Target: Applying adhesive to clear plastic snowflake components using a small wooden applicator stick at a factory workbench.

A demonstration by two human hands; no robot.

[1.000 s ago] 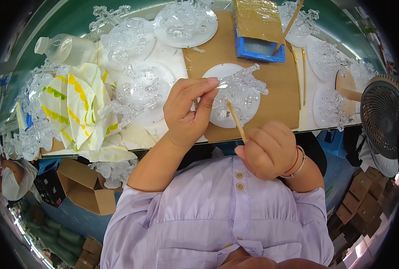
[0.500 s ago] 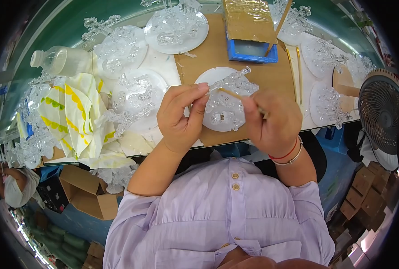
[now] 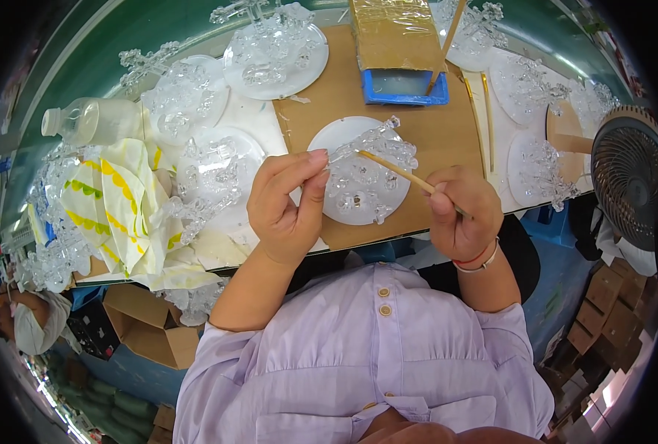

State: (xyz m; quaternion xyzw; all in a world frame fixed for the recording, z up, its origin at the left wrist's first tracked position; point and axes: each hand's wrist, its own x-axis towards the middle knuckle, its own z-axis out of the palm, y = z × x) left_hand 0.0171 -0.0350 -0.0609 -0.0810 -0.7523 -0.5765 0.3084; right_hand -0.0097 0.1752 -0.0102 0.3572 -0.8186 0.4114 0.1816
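My left hand [image 3: 288, 203] is closed in a pinch on one end of a clear plastic branch-like piece [image 3: 383, 139], held above a round white plate [image 3: 332, 135]. My right hand [image 3: 466, 211] grips a thin wooden stick [image 3: 399, 169] that slants up and left. Its tip is at the clear piece, just right of my left fingertips; whether it touches I cannot tell. More small clear pieces [image 3: 357, 198] lie on the plate, which rests on a brown cardboard sheet [image 3: 440, 140].
Beyond the plate stands a blue tray [image 3: 403, 98] of pale liquid, partly covered by a taped cardboard flap [image 3: 395, 29], another stick leaning in it. Plates of clear parts flank the cardboard. A crumpled patterned cloth [image 3: 114, 207] and plastic bottle [image 3: 96, 120] are left, a black fan [image 3: 628, 177] right.
My right hand has shifted slightly right and down, turning so that more of the stick shows. My left hand keeps its pinch. The whole view has shifted a little.
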